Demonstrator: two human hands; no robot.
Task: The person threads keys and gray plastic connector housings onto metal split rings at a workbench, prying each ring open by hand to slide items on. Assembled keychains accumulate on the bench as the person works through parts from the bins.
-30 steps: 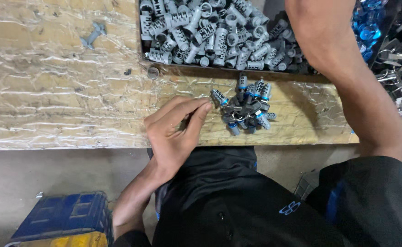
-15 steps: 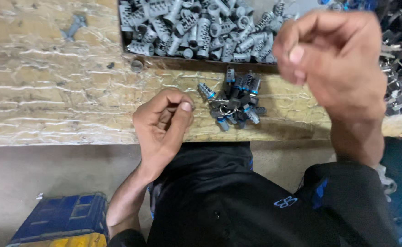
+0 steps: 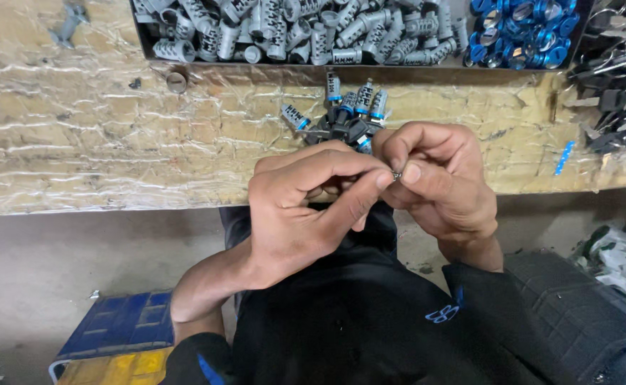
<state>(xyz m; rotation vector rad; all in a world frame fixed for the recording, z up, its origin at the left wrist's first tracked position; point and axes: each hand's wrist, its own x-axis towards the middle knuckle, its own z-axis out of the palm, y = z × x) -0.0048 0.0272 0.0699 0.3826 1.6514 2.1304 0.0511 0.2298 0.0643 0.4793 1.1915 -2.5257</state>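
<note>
Plastic-wrapped bench (image 3: pixel 99 135), tray (image 3: pixel 136 32) of grey cylinders (image 3: pixel 291 28), blue caps (image 3: pixel 523 28) alongside, both hands' fingers (image 3: pixel 381 180) pinching small metal part (image 3: pixel 396 175)

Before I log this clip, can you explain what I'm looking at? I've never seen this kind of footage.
The camera sits on a person's head and looks down at their own two bare hands; no machine is involved. The left hand and right hand meet over the lap, pinching a tiny metal part between the fingertips. Ahead is a worn wooden bench. On it lies a small pile of grey pieces with blue ends. Behind are a tray of grey cylinders, a tray of blue rings, and dark metal parts at the right. A blue and yellow box sits on the floor.
</note>
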